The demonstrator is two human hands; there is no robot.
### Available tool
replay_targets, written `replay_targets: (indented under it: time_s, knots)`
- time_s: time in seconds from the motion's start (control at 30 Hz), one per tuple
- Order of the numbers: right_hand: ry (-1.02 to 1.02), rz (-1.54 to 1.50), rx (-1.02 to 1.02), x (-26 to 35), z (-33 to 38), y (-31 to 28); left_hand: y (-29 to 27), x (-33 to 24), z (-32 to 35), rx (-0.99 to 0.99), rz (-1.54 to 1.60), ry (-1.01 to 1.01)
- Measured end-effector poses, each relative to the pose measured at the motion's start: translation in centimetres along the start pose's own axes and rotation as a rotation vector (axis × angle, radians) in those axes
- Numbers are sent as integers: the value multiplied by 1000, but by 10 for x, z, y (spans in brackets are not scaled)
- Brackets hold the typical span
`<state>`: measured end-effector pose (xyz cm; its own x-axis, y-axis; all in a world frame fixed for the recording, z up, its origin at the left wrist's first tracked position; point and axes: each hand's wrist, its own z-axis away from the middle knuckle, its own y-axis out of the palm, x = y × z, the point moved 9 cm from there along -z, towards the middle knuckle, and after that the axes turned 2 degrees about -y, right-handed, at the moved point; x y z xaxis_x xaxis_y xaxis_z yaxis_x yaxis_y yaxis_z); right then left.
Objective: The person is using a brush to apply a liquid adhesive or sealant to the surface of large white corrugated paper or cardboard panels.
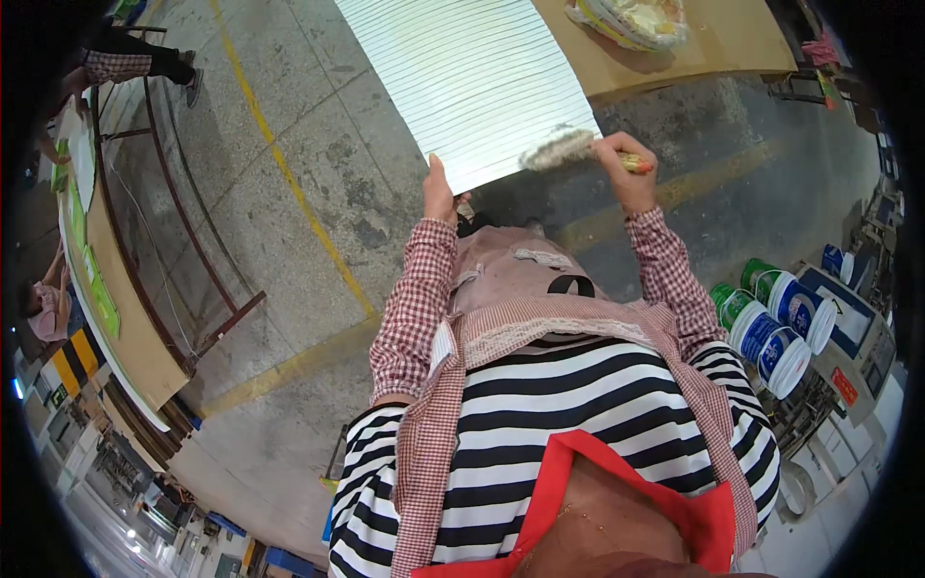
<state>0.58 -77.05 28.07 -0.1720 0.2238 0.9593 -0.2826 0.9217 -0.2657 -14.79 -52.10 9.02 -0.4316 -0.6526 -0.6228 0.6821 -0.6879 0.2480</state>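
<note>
A long run of white sheets (482, 77), overlapping so that many thin parallel edges show, stretches away from me to the top of the head view. My left hand (440, 191) grips its near left corner, thumb raised along the edge and the other fingers mostly hidden beneath. In my right hand (628, 171) is a brush (559, 150) with a yellowish, red-marked handle. Its pale, shaggy bristles point left and lie over the near right part of the sheets. Whether they touch the surface I cannot tell.
A brown table (713, 48) at the top right bears a tub lined with plastic (631, 21). Several white, blue and green buckets (771, 332) stand at right. On the left, people work at another table (145, 318) with a metal frame.
</note>
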Motion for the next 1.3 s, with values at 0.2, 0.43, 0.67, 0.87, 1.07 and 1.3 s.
replay_targets:
  time_s: [0.2,0.43,0.67,0.87,1.07,1.3]
  knots:
    - [-13,-14,43,21,22,-13,-6,1,1,-9,11,5]
    - [-312,150,59,37,27,24,4,1,0,15,0,-16]
    - [-383,190,75,73,48,20,-9,5,-5,-25,-54,-11]
    - [-214,216,190,30,50,30,-3,2,-7,-30,-65,11]
    - [245,-391,-167,28,47,-34,-4,0,2,-32,-141,-16]
    - [365,-743,-131,-14,19,-65,-9,-2,-5,-7,-257,45]
